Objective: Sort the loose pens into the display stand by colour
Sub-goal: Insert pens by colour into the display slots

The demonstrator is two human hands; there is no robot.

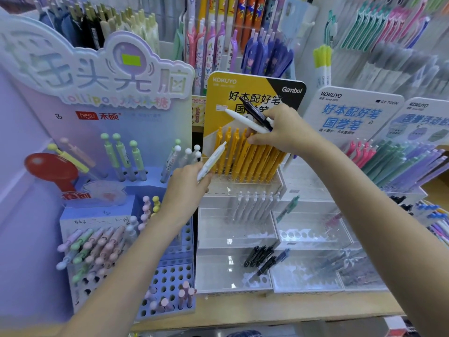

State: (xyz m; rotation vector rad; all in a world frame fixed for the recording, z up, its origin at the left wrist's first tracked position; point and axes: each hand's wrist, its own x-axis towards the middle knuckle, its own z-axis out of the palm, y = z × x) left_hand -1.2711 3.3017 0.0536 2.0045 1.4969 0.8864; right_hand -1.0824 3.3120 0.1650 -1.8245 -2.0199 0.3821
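- I see my left hand [187, 181] pinching a white pen [211, 161], slanted, just before the yellow pens.
- My right hand [281, 132] holds a white pen [245, 121] and a dark pen [255, 113] together, its fingertips touching the yellow pens [245, 156].
- The clear display stand [233, 239] sits on a light wooden counter [267, 310]; yellow row on top, white pens [255, 205] below, black pens [261, 256] lowest.
- A lilac lollipop-pen display [102, 190] stands left; hanging pen racks [218, 32] fill the wall behind.
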